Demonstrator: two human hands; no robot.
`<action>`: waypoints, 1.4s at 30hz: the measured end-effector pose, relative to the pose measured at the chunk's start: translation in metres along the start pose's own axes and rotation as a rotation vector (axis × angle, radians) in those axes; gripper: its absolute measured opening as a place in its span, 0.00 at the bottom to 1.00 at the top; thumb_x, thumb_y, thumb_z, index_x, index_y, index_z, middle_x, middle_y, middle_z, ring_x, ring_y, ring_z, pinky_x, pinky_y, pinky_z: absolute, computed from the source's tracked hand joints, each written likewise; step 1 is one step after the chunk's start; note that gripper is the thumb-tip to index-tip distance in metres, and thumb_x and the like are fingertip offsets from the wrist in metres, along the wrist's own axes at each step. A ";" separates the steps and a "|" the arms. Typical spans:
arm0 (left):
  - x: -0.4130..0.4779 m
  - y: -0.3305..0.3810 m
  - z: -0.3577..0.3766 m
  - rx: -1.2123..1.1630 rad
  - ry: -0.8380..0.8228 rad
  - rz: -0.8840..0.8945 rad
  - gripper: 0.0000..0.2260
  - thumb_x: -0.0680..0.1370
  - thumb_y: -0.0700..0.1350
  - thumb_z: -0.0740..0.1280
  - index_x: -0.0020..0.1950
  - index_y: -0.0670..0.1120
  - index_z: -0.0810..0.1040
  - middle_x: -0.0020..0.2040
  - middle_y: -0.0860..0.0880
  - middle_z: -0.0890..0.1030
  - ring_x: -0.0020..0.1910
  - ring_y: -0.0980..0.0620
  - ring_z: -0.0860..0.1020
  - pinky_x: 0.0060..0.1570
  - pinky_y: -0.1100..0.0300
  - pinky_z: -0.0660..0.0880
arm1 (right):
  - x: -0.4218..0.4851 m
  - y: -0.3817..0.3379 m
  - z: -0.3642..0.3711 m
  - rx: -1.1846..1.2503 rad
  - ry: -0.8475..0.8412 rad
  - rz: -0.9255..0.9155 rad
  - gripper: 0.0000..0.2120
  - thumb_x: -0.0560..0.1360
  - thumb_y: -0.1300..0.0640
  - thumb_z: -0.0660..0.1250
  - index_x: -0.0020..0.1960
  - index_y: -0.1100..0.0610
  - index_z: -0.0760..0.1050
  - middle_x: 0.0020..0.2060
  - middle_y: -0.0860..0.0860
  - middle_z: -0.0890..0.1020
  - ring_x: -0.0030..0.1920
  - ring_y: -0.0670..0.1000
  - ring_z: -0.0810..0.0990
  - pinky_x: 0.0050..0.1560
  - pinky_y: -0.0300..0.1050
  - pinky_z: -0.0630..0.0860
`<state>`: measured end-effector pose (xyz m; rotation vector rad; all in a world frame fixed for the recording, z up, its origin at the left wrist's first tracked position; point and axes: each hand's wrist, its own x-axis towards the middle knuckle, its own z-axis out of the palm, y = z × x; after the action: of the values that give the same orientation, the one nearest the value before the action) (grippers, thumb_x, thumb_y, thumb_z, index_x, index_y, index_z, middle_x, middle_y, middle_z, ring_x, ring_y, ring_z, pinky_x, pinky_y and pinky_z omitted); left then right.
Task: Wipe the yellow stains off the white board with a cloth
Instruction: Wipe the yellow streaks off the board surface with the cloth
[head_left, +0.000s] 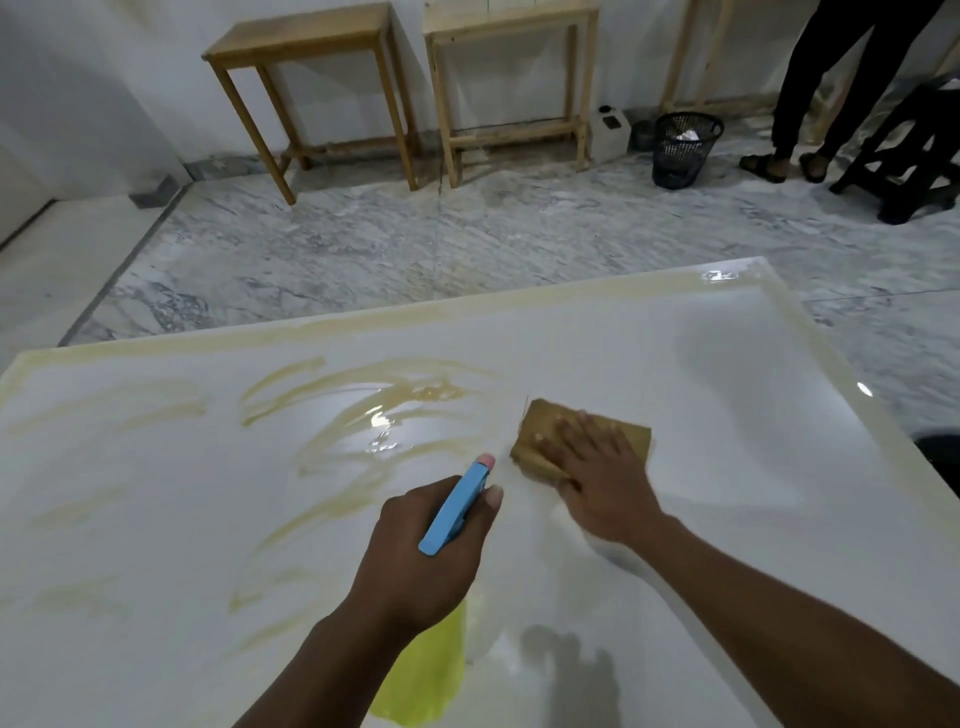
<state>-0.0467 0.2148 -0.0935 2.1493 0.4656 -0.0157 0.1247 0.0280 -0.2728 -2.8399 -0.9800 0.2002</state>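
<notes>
step: wiping, by my read. The right hand (597, 483) presses the cloth (543, 418) onto the board (727, 364), about mid-width and nearer the far edge than the near one.
right hand: fingers (576, 431) straight and spread on top of the cloth, pressing it, not curled round it.
left hand: the left hand (431, 551) has its fingers wrapped round the neck of a spray bottle (452, 512), above the near half of the board. The nozzle points at the stains.
stains: the yellow stains (374, 400) are streaked arcs across the centre and left half, with a thin band along the far edge. The wet patch sits just left of the cloth.
progress: the right half looks clean and the left half doesn't, so I'd guess under halfway.
next move: likely sweep the cloth left through the wet patch with flat, even pressure and overlapping strokes. The paler streaks toward the left edge probably need spraying first.
board: glossy, hard, flat and white, with a raised rim, and it throws glare.
cloth: brown, thin, folded into a rough rectangle, and looks damp.
bottle: blue plastic trigger, pink nozzle tip, clear body holding yellow-green liquid.
risk: the wet gloss is slick, so the cloth may skate and smear the yellow instead of lifting it.
</notes>
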 end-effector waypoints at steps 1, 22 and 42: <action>-0.015 -0.001 -0.003 0.000 0.001 0.010 0.19 0.83 0.57 0.67 0.53 0.41 0.83 0.36 0.40 0.82 0.36 0.36 0.82 0.43 0.41 0.79 | -0.022 -0.016 0.005 0.015 -0.010 0.002 0.30 0.75 0.45 0.56 0.77 0.39 0.61 0.78 0.48 0.63 0.79 0.56 0.58 0.73 0.62 0.59; -0.170 -0.038 -0.055 -0.084 -0.023 -0.009 0.20 0.83 0.56 0.67 0.57 0.39 0.83 0.42 0.34 0.83 0.27 0.52 0.80 0.31 0.69 0.76 | -0.175 -0.058 -0.115 1.728 -0.379 0.755 0.18 0.78 0.57 0.62 0.62 0.68 0.77 0.57 0.65 0.83 0.52 0.63 0.84 0.52 0.55 0.81; 0.063 0.010 0.044 -0.116 -0.131 0.076 0.25 0.78 0.63 0.66 0.47 0.39 0.81 0.33 0.39 0.77 0.36 0.34 0.80 0.40 0.46 0.75 | 0.105 0.181 -0.053 0.110 -0.024 0.448 0.25 0.82 0.50 0.53 0.79 0.40 0.55 0.81 0.49 0.52 0.81 0.57 0.47 0.77 0.63 0.46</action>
<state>0.0221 0.1951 -0.1234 2.0362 0.3010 -0.0849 0.3243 -0.0526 -0.2595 -2.9151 -0.3089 0.3198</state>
